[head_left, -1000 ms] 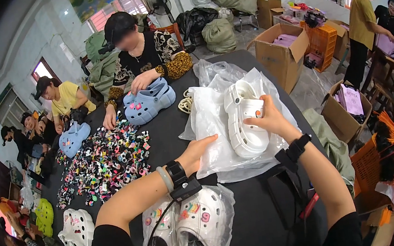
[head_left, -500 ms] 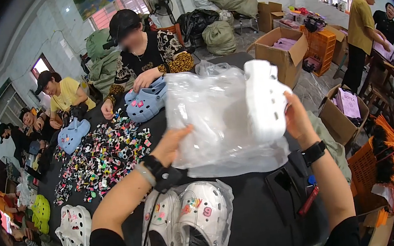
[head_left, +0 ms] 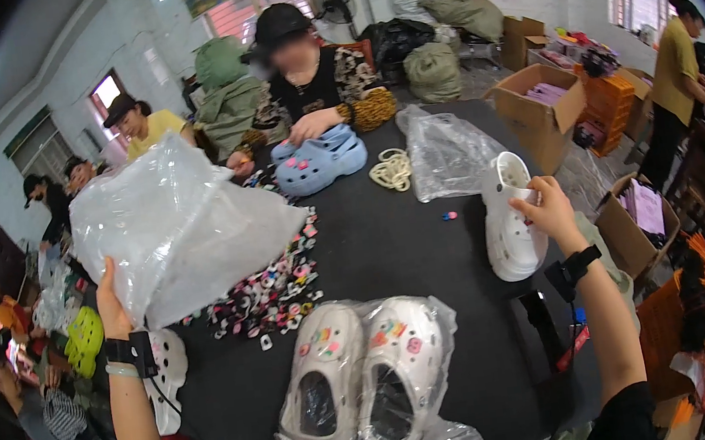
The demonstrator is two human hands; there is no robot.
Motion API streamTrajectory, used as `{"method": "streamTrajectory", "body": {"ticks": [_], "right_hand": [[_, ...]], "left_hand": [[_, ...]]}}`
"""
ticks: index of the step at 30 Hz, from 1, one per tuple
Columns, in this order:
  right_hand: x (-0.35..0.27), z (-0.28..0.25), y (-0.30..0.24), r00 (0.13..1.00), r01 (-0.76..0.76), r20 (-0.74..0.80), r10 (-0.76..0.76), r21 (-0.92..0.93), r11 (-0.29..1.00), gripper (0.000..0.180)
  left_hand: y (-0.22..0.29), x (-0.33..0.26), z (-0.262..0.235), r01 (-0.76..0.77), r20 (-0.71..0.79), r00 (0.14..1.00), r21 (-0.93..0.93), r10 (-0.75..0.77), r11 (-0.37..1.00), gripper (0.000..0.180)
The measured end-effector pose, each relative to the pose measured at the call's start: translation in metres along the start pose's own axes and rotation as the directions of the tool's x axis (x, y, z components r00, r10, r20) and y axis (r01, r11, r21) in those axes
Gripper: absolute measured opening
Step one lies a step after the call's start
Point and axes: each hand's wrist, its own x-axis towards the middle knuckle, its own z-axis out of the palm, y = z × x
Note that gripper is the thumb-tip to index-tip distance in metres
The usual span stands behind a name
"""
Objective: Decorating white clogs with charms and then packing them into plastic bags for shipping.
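White clog [head_left: 504, 236] is at the right side of the black table [head_left: 392, 259] in the head view, its toe end toward the person. The right hand [head_left: 553, 215] is clamped on it, near its foot hole. It is hard to tell whether the clog touches the table. The left hand [head_left: 113, 306] is clamped on some cloudy plastic bags [head_left: 182, 232], up over the pile of small charms [head_left: 266, 301]; its fingers hide behind the plastic.

Half a second ago, the clog and the bags were close together in front of the person. Now they are well apart, one on each side. That seems to mean the clog is out of the way while the bags get sorted. Between the arms, a wrapped pair of white clogs [head_left: 399, 333] lies near the person.
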Motion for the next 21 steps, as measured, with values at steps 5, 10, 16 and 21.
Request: {"method": "streamTrajectory", "body": {"ticks": [5,10,16,21], "right_hand": [[0.014,0.037,0.019,0.992,-0.018,-0.123,0.012,-0.043,0.999,0.056],[0.016,0.044,0.066,0.927,0.310,-0.172,-0.332,-0.146,0.940,0.060],[-0.011,-0.008,0.077,0.915,0.342,-0.192,-0.354,-0.096,0.935,0.062],[-0.060,-0.012,0.005,0.976,0.219,-0.049,-0.214,0.143,0.965,0.064]], "left_hand": [[0.036,-0.023,-0.179,-0.313,-0.122,0.906,0.447,0.404,0.838,0.045],[0.033,-0.043,-0.296,-0.015,-0.413,0.879,0.477,0.239,0.879,0.043],[-0.011,-0.040,-0.331,0.001,-0.668,0.743,0.071,0.046,0.998,0.033],[0.047,-0.073,-0.391,-0.045,-0.688,0.708,0.184,0.161,0.982,0.030]]}}
